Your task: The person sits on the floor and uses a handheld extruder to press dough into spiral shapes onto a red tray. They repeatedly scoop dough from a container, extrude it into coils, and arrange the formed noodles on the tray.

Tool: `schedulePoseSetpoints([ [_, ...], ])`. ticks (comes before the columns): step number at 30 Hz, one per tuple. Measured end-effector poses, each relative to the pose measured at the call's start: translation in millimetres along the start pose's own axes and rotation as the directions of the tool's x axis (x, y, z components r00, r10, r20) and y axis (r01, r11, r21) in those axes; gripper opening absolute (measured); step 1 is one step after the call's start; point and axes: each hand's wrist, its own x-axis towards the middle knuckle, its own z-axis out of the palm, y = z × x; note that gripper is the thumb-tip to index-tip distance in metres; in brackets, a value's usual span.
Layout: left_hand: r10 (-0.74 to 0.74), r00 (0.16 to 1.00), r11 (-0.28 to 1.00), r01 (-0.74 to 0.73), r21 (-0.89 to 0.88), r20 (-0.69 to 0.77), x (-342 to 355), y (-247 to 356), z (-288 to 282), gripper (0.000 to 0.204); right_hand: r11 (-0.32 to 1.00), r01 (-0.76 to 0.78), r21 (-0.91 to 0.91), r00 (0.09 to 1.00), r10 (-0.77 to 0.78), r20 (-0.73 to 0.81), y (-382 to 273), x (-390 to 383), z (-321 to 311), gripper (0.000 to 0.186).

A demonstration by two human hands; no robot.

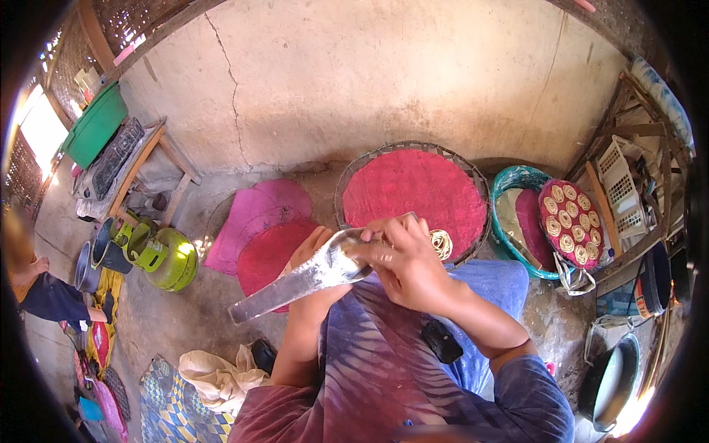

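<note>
In front of my chest is a long grey tool (275,292) with a flat bar-like handle and a wider end smeared with whitish paste; its exact kind is unclear. My left hand (313,242) is closed around its far side, with most of the fingers hidden behind it. Bent over the wide end are the fingers of my right hand (405,258), gripping it. Just beyond my right hand, a pale coil of noodle-like strands (441,244) lies on a red cloth (413,184) covering a round woven tray (340,193).
Several similar coils lie on a red round tray (548,235) over a teal tub (504,184) to the right. Pink and red round mats (269,214) lie left of the woven tray. A green gas cylinder (173,262) stands at left; a person's arm (52,299) shows beyond it.
</note>
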Motion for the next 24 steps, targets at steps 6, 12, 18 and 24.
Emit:
schedulePoseSetpoints([
  [6,-0.061,0.997,0.993,0.057,-0.101,-0.040,-9.0,-21.0,-20.1,0.042,0.988,-0.050,0.147,0.916,0.104,-0.387,18.4,-22.6,-48.1,0.036],
  [12,-0.282,0.948,-0.193,0.095,-0.977,0.148,44.3,-36.9,-67.8,0.022,0.672,-0.421,0.610,0.906,0.286,0.311,64.3,-59.1,-34.7,0.065],
  [18,-0.233,0.889,-0.602,0.186,-0.776,0.394,53.4,-6.1,41.8,0.011,-0.802,-0.369,0.469,0.793,-0.009,0.610,25.0,-104.2,31.4,0.104],
  [24,-0.278,0.944,0.846,0.329,-0.419,0.179,6.6,-18.8,68.1,0.040,-0.365,-0.313,0.877,0.586,0.652,0.481,20.2,-133.9,-40.8,0.084],
])
